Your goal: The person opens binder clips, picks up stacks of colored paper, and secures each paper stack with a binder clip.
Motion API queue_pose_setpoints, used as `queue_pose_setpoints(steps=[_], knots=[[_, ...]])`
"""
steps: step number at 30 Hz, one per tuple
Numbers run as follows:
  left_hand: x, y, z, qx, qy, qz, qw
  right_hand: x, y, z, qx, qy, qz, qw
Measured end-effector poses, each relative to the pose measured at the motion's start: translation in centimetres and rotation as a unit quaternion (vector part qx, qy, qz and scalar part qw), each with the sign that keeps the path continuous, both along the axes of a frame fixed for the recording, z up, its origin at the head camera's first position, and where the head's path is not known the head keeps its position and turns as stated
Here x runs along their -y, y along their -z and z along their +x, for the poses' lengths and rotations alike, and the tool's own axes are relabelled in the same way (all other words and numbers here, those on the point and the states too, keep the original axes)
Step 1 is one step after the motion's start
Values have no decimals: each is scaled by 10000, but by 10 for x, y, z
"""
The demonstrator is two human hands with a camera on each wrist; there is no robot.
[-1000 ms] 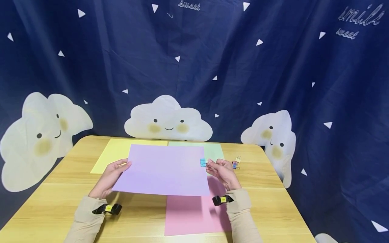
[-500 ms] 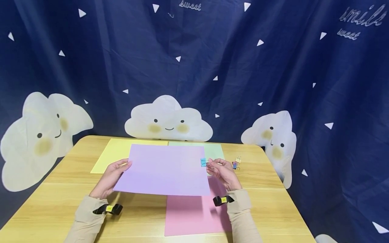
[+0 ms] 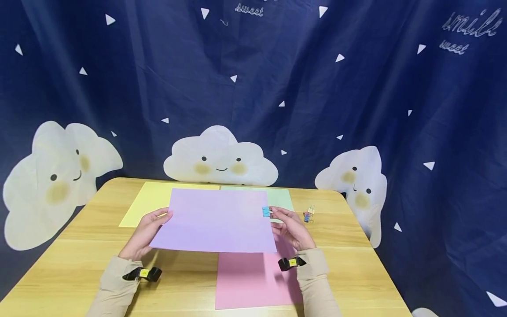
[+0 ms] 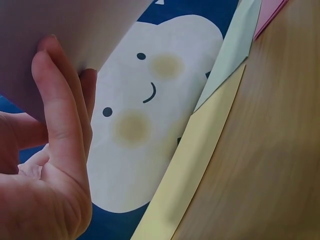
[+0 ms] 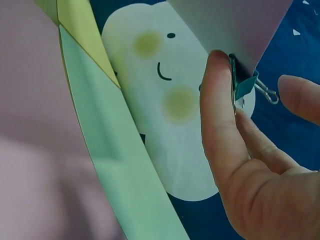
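A person in beige sleeves (image 3: 119, 281) holds a purple sheet of paper (image 3: 215, 222) above a wood-grain table (image 3: 340, 273), the left hand (image 3: 146, 230) pinching its left edge between thumb and fingers. On the sheet's right edge sits a turquoise binder clip (image 3: 266, 211); there the right hand (image 3: 294, 227) is loosely open, one extended finger against the clip and the thumb apart from its wire handle. Beyond the purple sheet lie a yellow sheet (image 3: 136, 204) to its left and a pale green sheet (image 3: 283, 200) to its right, both partly hidden by it. A pink sheet (image 3: 241, 281) lies below its near right part. A small cluster of binder clips (image 3: 308, 217) rests to its right, and behind it hangs a navy curtain (image 3: 253, 53) printed with smiling clouds (image 3: 221, 149).
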State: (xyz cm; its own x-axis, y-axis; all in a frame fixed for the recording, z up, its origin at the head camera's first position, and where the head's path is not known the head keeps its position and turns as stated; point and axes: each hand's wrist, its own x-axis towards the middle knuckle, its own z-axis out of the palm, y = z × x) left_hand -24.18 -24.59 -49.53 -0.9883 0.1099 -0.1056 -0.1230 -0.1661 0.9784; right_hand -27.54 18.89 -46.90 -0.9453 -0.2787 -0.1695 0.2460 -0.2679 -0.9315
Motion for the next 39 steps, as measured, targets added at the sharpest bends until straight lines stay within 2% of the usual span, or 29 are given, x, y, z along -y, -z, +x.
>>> queue_pose_setpoints(steps=[7,19,25,33,39], knots=[[0,3,-3,-113,154,396,9990,3,2,0,-199,-309,15,9993],[-2,3,-3,-24,102,171,9998,6,2,2,-184,-477,146,9986],[-2,4,-4,-8,109,87,9999,9,1,3,-133,-508,-8,9986],[-3,4,-6,234,151,238,9993,8,4,1,-222,-565,61,9981],[-5,4,-5,71,263,380,9989,9,6,0,-289,-499,76,9983]])
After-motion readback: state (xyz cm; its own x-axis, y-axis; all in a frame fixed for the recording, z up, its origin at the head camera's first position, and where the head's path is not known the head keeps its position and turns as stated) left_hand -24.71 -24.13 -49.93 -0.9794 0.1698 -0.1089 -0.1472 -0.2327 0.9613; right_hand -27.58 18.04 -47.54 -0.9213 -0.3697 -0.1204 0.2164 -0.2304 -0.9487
